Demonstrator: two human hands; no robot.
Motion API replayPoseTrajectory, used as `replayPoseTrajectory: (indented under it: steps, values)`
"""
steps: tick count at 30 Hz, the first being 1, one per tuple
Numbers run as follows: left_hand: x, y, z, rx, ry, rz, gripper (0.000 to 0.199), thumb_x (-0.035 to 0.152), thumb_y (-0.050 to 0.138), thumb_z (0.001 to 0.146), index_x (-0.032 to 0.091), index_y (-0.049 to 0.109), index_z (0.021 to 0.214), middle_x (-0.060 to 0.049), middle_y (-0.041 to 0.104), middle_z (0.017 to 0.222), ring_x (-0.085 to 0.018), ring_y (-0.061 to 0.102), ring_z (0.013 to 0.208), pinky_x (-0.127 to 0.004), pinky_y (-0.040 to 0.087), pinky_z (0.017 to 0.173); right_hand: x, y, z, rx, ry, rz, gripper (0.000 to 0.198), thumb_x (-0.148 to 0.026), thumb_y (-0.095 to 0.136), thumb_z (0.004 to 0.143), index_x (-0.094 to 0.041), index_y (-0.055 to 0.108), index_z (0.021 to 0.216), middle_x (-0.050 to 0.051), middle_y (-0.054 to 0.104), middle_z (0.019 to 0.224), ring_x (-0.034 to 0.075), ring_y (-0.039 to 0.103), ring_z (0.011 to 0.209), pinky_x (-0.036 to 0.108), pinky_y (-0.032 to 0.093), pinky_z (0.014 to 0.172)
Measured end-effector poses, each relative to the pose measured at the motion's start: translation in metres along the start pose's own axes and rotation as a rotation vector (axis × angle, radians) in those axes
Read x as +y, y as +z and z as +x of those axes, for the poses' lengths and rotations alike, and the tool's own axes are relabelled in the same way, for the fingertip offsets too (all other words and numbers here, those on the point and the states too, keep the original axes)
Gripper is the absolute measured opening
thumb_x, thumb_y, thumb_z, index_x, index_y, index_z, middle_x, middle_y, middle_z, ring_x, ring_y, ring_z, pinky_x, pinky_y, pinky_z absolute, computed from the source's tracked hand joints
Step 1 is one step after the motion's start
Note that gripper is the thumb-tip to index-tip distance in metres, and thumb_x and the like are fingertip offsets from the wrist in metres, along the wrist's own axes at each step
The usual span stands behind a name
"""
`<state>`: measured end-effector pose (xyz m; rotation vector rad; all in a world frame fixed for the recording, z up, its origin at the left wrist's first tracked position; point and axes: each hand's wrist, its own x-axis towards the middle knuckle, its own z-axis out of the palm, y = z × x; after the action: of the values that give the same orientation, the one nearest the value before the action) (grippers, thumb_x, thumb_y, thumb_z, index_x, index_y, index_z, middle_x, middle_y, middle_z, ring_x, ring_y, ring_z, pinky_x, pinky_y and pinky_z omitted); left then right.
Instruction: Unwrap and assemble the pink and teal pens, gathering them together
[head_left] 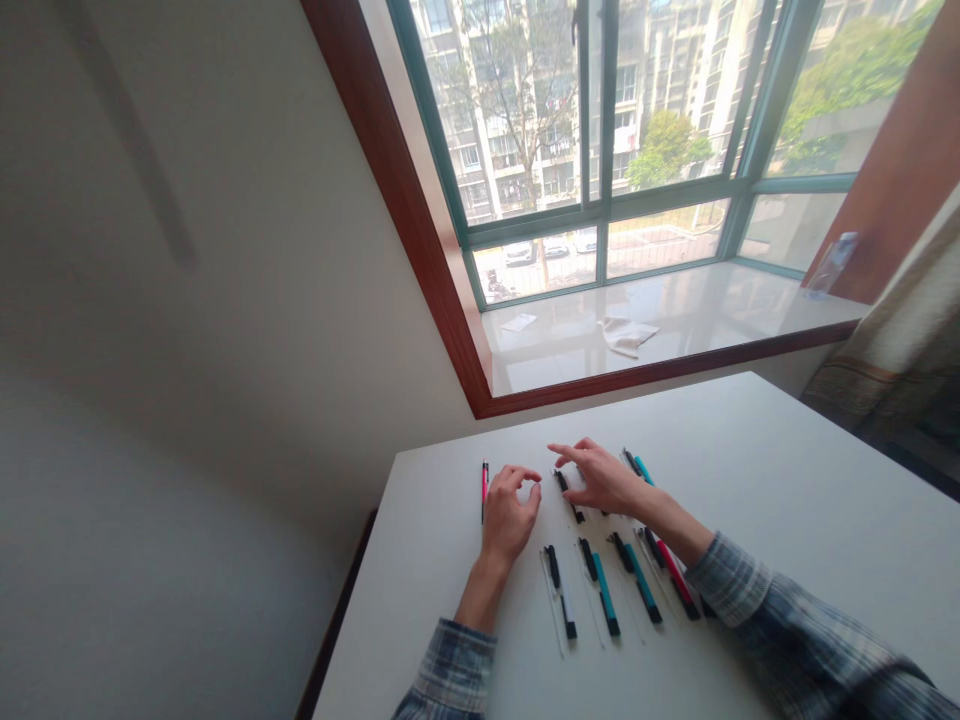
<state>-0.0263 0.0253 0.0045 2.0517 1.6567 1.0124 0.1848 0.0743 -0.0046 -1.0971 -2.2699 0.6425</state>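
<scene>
My left hand hovers over the white table with its fingers curved. A small gap shows between thumb and index finger, and nothing is visible in it. Just left of it lies a red and black pen, partly hidden by the hand. My right hand is over the back row of pen parts, index finger stretched out to the left and thumb apart from it. Beneath its thumb is a black pen part; whether they touch I cannot tell. My right hand and forearm cover other pen parts in that row.
On the table, a front row holds a white pen barrel, teal barrels and a red barrel, with black parts and thin refills beside them. A wall stands left; a windowsill with crumpled paper lies behind.
</scene>
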Motion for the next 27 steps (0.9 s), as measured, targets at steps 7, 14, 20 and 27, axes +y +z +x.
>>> replayPoseTrajectory:
  steps: [7,14,20,27]
  values:
    - [0.000,-0.001,0.000,0.015,0.007,-0.001,0.014,0.020,0.059,0.090,0.025,0.071,0.092,-0.002,0.070,0.098,-0.022,0.064,0.090,-0.039,0.050,0.087,0.000,0.004,0.001,0.024,-0.032,-0.033,0.082,-0.018,0.080,0.073,-0.027,0.048,0.149,0.004,0.076,0.109,0.027,0.057,0.110,0.041,0.051,0.097]
    - [0.001,-0.002,0.001,0.026,-0.022,-0.134,0.013,0.031,0.061,0.091,0.025,0.073,0.092,-0.004,0.072,0.100,-0.022,0.066,0.089,-0.037,0.052,0.082,-0.012,-0.008,0.002,0.151,-0.101,-0.110,0.077,-0.025,0.082,0.077,-0.026,0.049,0.147,0.006,0.077,0.106,0.028,0.060,0.106,0.044,0.054,0.090]
    - [0.002,-0.006,0.009,-0.106,-0.226,-0.626,0.035,0.049,0.064,0.090,0.019,0.070,0.108,-0.008,0.074,0.103,-0.019,0.068,0.081,-0.032,0.055,0.075,-0.042,-0.018,-0.001,0.218,-0.223,-0.079,0.074,-0.027,0.079,0.082,-0.028,0.047,0.149,0.008,0.074,0.110,0.027,0.063,0.105,0.043,0.057,0.089]
    - [0.000,-0.005,0.010,-0.145,-0.273,-0.741,0.044,0.048,0.076,0.081,0.017,0.062,0.110,-0.007,0.076,0.086,-0.021,0.071,0.082,-0.030,0.055,0.073,-0.048,-0.009,-0.001,0.195,-0.247,-0.035,0.061,-0.033,0.076,0.087,-0.027,0.054,0.144,0.010,0.073,0.106,0.029,0.063,0.109,0.041,0.056,0.087]
